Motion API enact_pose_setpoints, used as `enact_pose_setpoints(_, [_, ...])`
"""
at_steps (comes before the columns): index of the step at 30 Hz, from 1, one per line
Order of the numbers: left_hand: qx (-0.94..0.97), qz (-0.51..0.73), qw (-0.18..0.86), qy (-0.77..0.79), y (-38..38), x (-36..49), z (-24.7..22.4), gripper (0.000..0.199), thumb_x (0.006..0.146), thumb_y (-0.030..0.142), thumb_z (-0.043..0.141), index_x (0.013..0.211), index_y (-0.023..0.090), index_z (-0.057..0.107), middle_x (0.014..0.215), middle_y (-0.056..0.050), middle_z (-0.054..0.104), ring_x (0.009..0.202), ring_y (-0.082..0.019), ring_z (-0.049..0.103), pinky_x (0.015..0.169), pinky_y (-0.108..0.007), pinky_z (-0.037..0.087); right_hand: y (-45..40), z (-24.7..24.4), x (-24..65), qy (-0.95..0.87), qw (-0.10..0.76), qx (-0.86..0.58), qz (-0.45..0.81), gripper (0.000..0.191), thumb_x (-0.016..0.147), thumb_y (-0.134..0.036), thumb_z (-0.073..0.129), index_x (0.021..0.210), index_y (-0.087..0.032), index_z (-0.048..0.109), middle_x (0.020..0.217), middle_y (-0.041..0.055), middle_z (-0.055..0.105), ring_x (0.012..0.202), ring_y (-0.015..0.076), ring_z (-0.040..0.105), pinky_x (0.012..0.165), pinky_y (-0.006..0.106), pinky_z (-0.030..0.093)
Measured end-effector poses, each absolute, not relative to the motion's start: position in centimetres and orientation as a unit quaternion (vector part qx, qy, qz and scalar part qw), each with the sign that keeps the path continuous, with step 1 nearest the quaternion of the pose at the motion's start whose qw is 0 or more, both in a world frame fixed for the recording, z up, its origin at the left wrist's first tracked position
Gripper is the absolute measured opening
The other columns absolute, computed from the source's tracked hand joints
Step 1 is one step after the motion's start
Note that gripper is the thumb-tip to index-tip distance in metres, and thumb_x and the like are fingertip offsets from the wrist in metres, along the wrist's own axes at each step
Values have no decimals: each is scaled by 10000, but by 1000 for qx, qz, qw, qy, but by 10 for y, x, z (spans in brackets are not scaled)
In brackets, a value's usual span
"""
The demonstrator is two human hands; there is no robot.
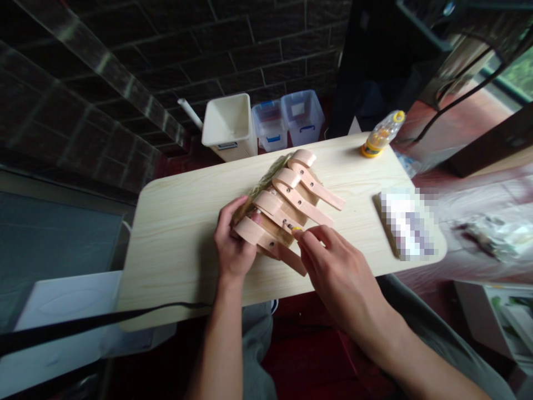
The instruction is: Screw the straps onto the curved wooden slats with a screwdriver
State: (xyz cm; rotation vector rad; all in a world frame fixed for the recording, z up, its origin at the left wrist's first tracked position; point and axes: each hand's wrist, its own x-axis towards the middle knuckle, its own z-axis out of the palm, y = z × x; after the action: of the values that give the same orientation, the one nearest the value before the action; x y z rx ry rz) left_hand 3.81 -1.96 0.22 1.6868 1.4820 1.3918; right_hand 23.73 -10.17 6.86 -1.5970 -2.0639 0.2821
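Note:
A light wooden piece (297, 203) with several curved, strap-like parts and dark holes or screws lies tilted over the table. My left hand (235, 239) grips its lower left end, fingers wrapped round the edge and partly hidden behind it. In my right hand (328, 253) is a small yellow-ended tool (295, 229), pinched between closed fingers, its tip at a dark hole on one of the lower straps. Greenish, shiny material (270, 175) shows along the upper left side of the wooden piece.
The pale wooden table (179, 222) has a clear bottle with yellow parts (381, 135) at its back right and a blurred-out flat object (406, 225) at the right. Behind stand a cream bin (229, 122) and two clear bins (302, 116). A black strap (104, 318) crosses the lower left.

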Motion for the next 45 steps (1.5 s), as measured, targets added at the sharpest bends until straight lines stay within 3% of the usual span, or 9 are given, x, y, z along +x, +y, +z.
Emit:
enact_pose_setpoints(4, [650, 517, 229, 507, -20, 38, 1, 523, 894, 504, 791, 1293, 174, 718, 1382, -150, 724, 1308, -330, 698, 1170, -496, 553, -109, 68, 231, -749, 227, -616, 88, 143, 1080, -131, 545, 1126, -186, 670, 877, 58, 708, 755, 260, 704, 643, 353, 526])
enact_pose_setpoints(9, [635, 518, 237, 522, -20, 38, -1, 511, 916, 504, 762, 1308, 179, 718, 1377, -147, 732, 1308, -324, 701, 1176, -497, 549, -104, 64, 236, -705, 267, -635, 172, 111, 1066, -168, 591, 1150, -195, 658, 1013, 82, 802, 780, 228, 772, 647, 310, 516])
enact_pose_setpoints(19, [624, 515, 250, 532, -19, 38, 1, 546, 902, 517, 775, 1315, 167, 705, 1379, -155, 722, 1306, -331, 696, 1177, -484, 540, -91, 71, 253, -657, 293, -638, 273, 59, 1016, -217, 657, 1066, -220, 688, 935, 46, 843, 807, 234, 822, 675, 284, 527])
enact_pose_setpoints(28, [619, 505, 264, 540, -17, 33, 0, 566, 897, 525, 793, 1331, 168, 727, 1358, -141, 754, 1275, -327, 718, 1147, -458, 563, -79, 69, 291, -654, 338, -645, 206, 96, 985, -189, 684, 1074, -226, 683, 979, 40, 831, 802, 202, 791, 709, 279, 529])
enact_pose_setpoints(36, [628, 493, 260, 543, -20, 33, 3, 541, 908, 510, 781, 1329, 173, 733, 1354, -131, 766, 1259, -316, 731, 1128, -443, 581, -78, 67, 295, -671, 317, -625, 242, 168, 979, -135, 677, 1115, -226, 717, 1073, 58, 830, 911, 233, 811, 808, 318, 594])
enact_pose_setpoints(45, [631, 478, 254, 556, -20, 33, 2, 566, 917, 560, 749, 1331, 175, 735, 1295, -120, 784, 1186, -311, 748, 1054, -422, 607, -80, 64, 295, -721, 280, -606, 185, 162, 1047, -156, 637, 1149, -213, 749, 1110, 90, 795, 887, 228, 782, 758, 316, 572])
